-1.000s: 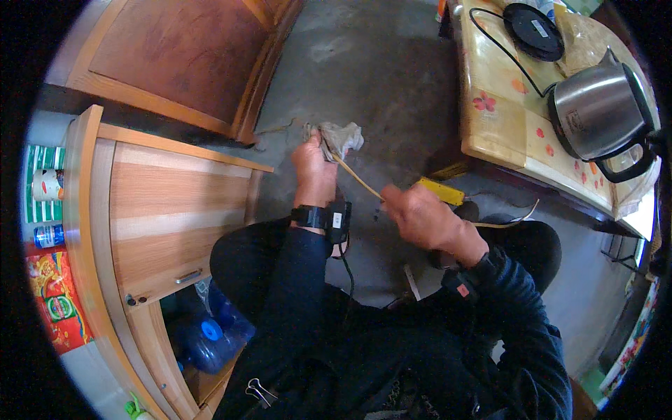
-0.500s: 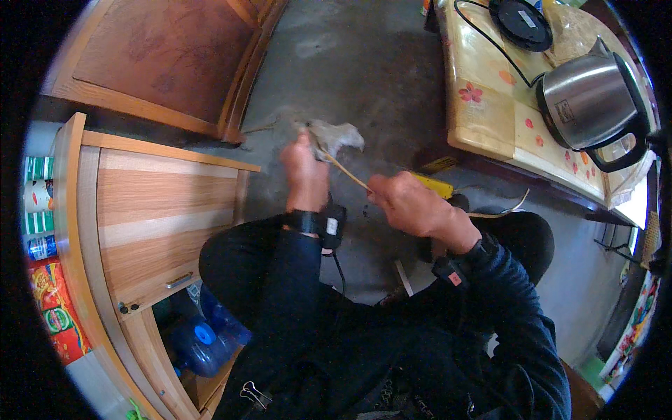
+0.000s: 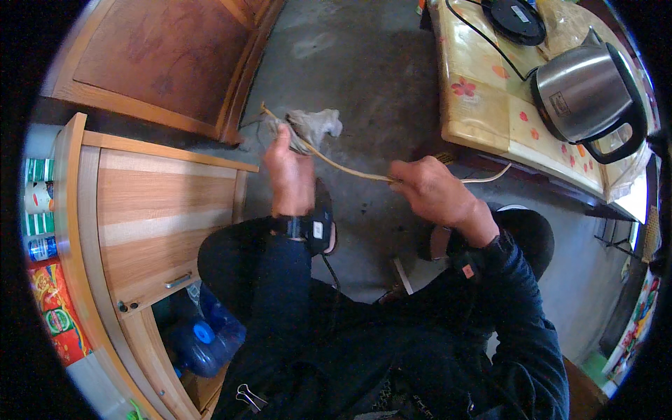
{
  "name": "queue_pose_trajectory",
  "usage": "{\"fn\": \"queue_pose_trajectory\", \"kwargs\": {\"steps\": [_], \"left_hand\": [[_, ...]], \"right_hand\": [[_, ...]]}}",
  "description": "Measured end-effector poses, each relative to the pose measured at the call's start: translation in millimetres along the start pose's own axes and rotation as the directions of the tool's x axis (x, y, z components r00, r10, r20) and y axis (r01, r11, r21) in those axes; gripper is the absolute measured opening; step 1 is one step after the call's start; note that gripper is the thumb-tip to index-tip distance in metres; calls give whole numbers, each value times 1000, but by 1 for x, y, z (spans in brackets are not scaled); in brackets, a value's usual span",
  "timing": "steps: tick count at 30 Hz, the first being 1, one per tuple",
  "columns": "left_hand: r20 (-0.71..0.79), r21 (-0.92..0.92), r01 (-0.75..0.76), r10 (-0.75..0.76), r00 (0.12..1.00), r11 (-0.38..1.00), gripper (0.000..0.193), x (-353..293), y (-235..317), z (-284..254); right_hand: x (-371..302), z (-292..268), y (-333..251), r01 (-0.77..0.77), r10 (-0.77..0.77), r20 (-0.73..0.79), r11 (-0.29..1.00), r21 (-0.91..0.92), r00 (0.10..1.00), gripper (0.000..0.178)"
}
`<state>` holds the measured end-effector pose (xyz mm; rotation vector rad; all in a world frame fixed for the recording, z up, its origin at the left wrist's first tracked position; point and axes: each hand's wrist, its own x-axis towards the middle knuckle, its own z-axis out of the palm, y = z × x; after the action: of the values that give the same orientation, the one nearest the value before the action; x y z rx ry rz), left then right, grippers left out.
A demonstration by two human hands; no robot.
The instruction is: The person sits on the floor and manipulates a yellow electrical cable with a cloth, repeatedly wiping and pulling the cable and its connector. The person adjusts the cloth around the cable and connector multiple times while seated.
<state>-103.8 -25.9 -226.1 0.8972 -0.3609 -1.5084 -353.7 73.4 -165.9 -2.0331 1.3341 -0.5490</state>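
My left hand is closed around a crumpled grey-white rag and a thin, pale yellow cord. One end of the cord sticks up past the thumb, and the rag hangs out beyond the fingers. To the right, my right hand grips the same cord in a closed fist. Between the two hands the cord sags slightly. Its other tail pokes out past the right hand toward the table. Both hands are in the air above the floor, and motion blurs them a little.
A table with a flowered cover stands at right, bearing a steel kettle and its black base. At left are a light wooden cabinet, a brown cabinet and a blue water bottle. Grey floor lies between.
My left hand has moved left and slightly down with the rag, and my right hand slightly right. More cord spans between them, and its end now shows beyond the left hand.
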Motion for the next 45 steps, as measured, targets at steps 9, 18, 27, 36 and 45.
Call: {"fn": "queue_pose_trajectory", "kwargs": {"steps": [9, 18, 27, 36, 45], "left_hand": [[183, -35, 52, -45, 982, 998, 23, -64, -59, 36], [96, -77, 170, -163, 982, 982, 37, -24, -13, 28], [207, -74, 111, -93, 974, 991, 31, -58, -46, 24], [93, -95, -15, 24, 995, 995, 36, -12, 31, 3], [215, -26, 57, -50, 975, 998, 43, -60, -6, 32]], "right_hand": [[10, 20, -2, -4, 54, -226, 977, 215, 973, 12], [11, 27, -16, -19, 47, -91, 959, 283, 995, 14], [23, 39, -11, 101, -40, -338, 981, 167, 940, 8], [-2, 15, -11, -26, 25, 6, 996, 89, 1000, 13], [4, 24, -17, -40, 72, -92, 948, 315, 993, 14]]}}
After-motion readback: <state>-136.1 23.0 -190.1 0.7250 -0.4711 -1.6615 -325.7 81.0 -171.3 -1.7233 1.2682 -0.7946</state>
